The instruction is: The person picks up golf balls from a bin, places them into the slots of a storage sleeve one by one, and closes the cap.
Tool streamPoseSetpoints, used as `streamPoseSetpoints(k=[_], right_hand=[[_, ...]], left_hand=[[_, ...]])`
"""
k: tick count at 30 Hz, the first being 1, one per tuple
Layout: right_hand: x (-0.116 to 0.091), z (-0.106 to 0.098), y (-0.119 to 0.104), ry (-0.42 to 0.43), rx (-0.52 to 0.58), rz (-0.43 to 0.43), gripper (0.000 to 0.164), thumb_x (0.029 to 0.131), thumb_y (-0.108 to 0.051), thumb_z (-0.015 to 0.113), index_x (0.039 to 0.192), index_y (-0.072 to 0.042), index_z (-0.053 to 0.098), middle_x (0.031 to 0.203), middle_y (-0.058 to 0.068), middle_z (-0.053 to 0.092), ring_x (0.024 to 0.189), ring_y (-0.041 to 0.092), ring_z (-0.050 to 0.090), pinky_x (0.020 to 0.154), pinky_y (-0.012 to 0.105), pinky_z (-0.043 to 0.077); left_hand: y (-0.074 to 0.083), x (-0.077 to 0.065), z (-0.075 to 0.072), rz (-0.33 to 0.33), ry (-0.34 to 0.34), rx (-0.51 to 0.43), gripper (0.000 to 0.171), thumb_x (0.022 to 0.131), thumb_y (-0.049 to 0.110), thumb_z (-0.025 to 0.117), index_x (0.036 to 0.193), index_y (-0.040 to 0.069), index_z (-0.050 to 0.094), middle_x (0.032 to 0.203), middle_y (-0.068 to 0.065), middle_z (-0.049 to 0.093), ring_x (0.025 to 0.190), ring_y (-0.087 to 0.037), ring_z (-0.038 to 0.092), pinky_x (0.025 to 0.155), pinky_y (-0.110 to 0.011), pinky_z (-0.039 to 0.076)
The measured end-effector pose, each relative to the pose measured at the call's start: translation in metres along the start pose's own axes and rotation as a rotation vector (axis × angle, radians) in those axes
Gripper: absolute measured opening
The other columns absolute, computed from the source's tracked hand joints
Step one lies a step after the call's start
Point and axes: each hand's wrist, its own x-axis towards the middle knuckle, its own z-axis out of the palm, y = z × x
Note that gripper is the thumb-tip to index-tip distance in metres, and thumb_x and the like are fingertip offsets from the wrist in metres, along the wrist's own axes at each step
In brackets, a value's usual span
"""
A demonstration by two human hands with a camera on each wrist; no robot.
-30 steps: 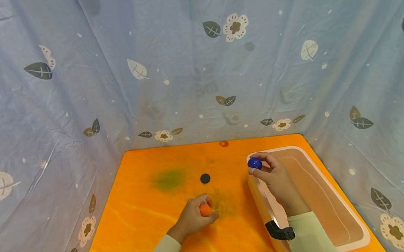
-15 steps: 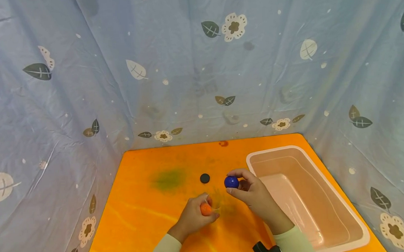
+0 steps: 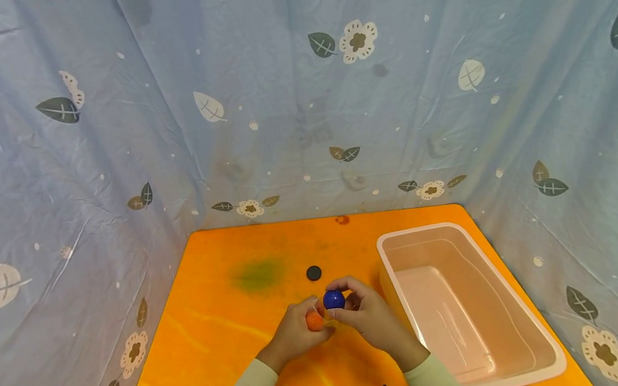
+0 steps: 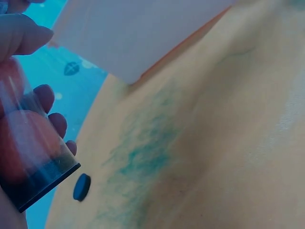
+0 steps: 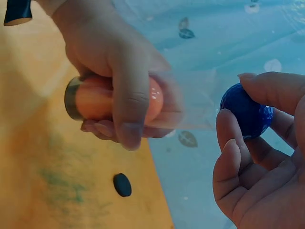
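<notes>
My left hand (image 3: 293, 336) grips a clear plastic tube (image 5: 196, 100) with a black closed end (image 5: 73, 98). Inside the tube sit orange balls (image 4: 26, 140); fingers partly hide them, and two show in the wrist views. Between thumb and fingertips my right hand (image 3: 375, 322) pinches a dimpled blue golf ball (image 5: 245, 110). The ball is right at the tube's uncapped end; whether it touches the rim I cannot tell. A small black round cap (image 3: 314, 273) lies on the orange tabletop beyond both hands.
To the right stands a pale pink plastic bin (image 3: 445, 227) with raised walls, beside my right forearm. A patterned blue curtain (image 3: 285, 103) surrounds the orange table (image 3: 212, 344) at the back and sides. A green stain (image 3: 258, 274) marks the tabletop.
My right hand has carried the blue golf ball from over the bin's left rim leftward and nearer, up to the tube's mouth. My left hand and the tube have stayed nearly still.
</notes>
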Motion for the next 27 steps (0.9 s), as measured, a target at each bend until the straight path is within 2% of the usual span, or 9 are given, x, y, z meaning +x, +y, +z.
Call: streamPoseSetpoints(k=[4,11,13,17,20,27], right_hand=[[0.001,0.003,0.000,-0.015,0.002,-0.001,0.032,0.099,-0.012,0.083,0.128,-0.010,0.069,0.115,0.016,0.063,0.084,0.026,0.057,0.068,0.027,0.051],[0.004,0.006,0.002,-0.026,-0.017,0.000,0.031,0.099,-0.013,0.083,0.128,-0.013,0.070,0.117,0.012,0.065,0.084,0.025,0.057,0.068,0.028,0.051],[0.004,0.006,0.003,-0.029,-0.022,0.006,0.032,0.099,-0.014,0.083,0.128,-0.013,0.071,0.121,0.012,0.066,0.084,0.025,0.058,0.068,0.027,0.051],[0.005,0.007,0.005,-0.022,-0.044,0.002,0.031,0.099,-0.014,0.083,0.128,-0.013,0.071,0.125,0.010,0.066,0.083,0.025,0.061,0.068,0.028,0.051],[0.006,0.009,0.007,-0.010,-0.056,-0.003,0.029,0.100,-0.014,0.082,0.127,-0.013,0.071,0.125,0.011,0.066,0.082,0.024,0.061,0.067,0.028,0.050],[0.009,0.014,0.015,0.019,-0.007,0.003,0.025,0.102,-0.015,0.078,0.126,-0.010,0.071,0.125,0.018,0.066,0.075,0.020,0.057,0.066,0.026,0.048]], left_hand=[[-0.001,0.000,-0.002,-0.008,-0.020,-0.007,0.032,0.088,0.011,0.090,0.109,0.022,0.069,0.089,0.008,0.072,0.065,-0.006,0.061,0.059,-0.023,0.052],[-0.003,-0.002,-0.003,0.008,-0.013,0.017,0.033,0.087,0.013,0.091,0.111,0.023,0.070,0.096,0.009,0.074,0.072,-0.008,0.066,0.064,-0.026,0.057],[-0.004,-0.002,-0.004,0.021,-0.011,0.022,0.033,0.088,0.013,0.090,0.111,0.022,0.070,0.095,0.009,0.074,0.071,-0.008,0.066,0.063,-0.027,0.058],[-0.006,-0.004,-0.005,0.004,-0.024,0.024,0.033,0.089,0.013,0.090,0.113,0.022,0.070,0.092,0.008,0.072,0.071,-0.008,0.066,0.063,-0.028,0.058],[-0.007,-0.006,-0.006,-0.029,-0.034,0.030,0.034,0.090,0.013,0.090,0.114,0.024,0.069,0.092,0.009,0.072,0.073,-0.009,0.067,0.065,-0.029,0.058],[-0.008,-0.008,-0.008,-0.036,-0.019,0.053,0.034,0.090,0.015,0.090,0.115,0.024,0.070,0.093,0.009,0.074,0.075,-0.010,0.069,0.066,-0.030,0.059]])
